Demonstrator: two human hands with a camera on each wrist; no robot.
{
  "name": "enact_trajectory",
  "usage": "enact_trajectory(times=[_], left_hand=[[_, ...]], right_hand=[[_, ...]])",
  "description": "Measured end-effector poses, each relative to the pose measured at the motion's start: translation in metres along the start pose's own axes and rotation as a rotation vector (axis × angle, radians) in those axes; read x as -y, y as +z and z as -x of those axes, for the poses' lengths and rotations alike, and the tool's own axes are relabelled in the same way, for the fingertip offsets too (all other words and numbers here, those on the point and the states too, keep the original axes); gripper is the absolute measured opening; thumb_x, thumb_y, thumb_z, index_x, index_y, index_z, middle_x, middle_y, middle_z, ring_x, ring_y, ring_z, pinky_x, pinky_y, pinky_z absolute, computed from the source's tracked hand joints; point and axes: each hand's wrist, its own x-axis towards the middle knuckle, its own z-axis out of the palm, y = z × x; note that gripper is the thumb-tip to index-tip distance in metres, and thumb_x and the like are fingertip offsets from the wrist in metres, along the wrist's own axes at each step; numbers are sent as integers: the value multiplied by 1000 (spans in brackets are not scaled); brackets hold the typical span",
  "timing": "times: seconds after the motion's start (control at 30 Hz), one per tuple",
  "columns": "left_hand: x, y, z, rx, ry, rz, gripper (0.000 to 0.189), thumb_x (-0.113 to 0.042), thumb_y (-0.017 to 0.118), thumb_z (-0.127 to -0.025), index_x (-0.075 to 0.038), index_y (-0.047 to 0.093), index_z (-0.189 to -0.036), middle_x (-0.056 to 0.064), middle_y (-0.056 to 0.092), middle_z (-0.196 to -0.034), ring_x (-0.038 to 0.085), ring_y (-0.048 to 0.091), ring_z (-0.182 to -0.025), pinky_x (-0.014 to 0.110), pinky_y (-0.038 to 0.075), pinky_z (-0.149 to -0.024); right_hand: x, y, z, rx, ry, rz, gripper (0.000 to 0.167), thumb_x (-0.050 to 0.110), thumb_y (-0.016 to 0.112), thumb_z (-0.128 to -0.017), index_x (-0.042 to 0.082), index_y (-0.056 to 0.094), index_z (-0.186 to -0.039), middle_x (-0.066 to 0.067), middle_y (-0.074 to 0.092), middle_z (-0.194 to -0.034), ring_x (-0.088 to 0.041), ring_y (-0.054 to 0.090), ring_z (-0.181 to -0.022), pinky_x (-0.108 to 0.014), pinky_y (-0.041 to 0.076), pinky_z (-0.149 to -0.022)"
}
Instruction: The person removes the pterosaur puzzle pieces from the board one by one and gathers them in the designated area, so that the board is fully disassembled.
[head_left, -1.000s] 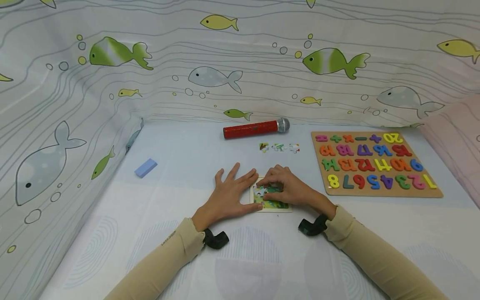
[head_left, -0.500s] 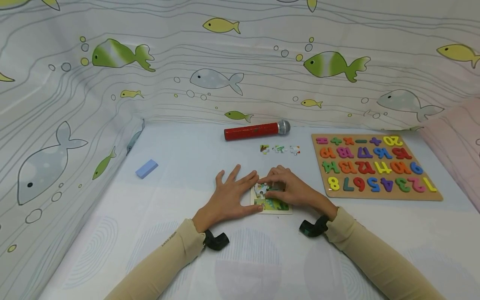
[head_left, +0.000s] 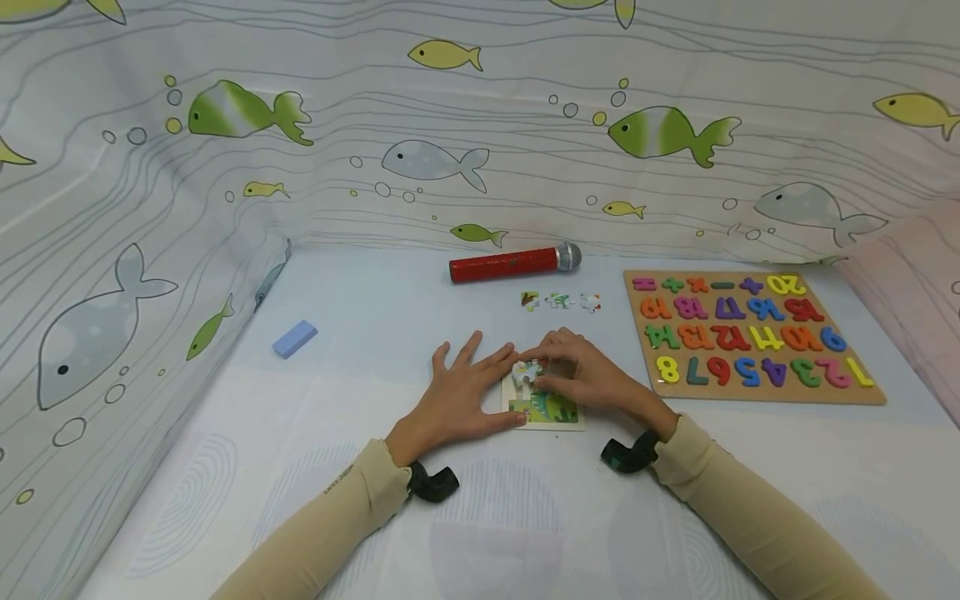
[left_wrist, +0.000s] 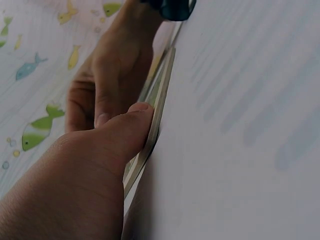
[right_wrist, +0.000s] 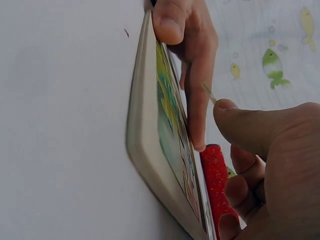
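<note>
A small jigsaw puzzle board (head_left: 558, 427) with a pale frame and a green picture lies flat between the hands. My left hand (head_left: 459, 398) spreads its fingers on its left side, the thumb lying on the lower left corner; in the left wrist view this thumb (left_wrist: 134, 127) presses on the board's edge. Over the board, my right hand (head_left: 581, 371) pinches a pale puzzle piece (head_left: 526, 377) between thumb and fingers. That piece shows edge-on in the right wrist view, a thin puzzle piece (right_wrist: 208, 92) at the thumb tip, raised above the board. The right hand hides the board's upper right.
Behind the board lie three loose puzzle pieces (head_left: 558, 302) in a row. A red microphone (head_left: 506, 265) is farther back. To the right sits a wooden number board (head_left: 750, 329), and a blue block (head_left: 295, 339) lies left. Patterned fabric (head_left: 480, 125) rises behind.
The pale puzzle piece in my right hand has shifted and turned slightly, and more of its face shows. My left hand stays in place on the board.
</note>
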Motion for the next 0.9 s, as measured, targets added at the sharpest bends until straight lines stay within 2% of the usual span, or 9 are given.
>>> enact_trajectory(times=[0.23, 0.57, 0.9], left_hand=[[0, 1, 0, 6, -9, 0, 92, -79, 51, -87, -29, 30, -161, -15, 25, -168, 34, 10, -160, 73, 7, -115], [-2, -1, 0, 18, -22, 12, 92, -79, 52, -87, -29, 31, -161, -15, 26, -168, 34, 11, -160, 73, 7, -116], [-2, -1, 1, 13, -20, 15, 92, -79, 52, -86, -29, 31, -161, -15, 26, -167, 34, 10, -160, 73, 5, -116]], right_hand=[[-4, -9, 0, -52, 37, -11, 37, 11, 75, -93, 12, 71, -129, -1, 63, -98, -15, 50, -89, -33, 40, -81], [-14, -21, -5, -134, 81, -34, 37, 9, 75, -92, 11, 70, -128, -6, 62, -98, -22, 50, -88, -38, 42, -80], [-21, -27, -13, -127, 145, -32, 38, 10, 76, -92, 9, 70, -129, -7, 64, -98, -22, 49, -87, -33, 38, -78]])
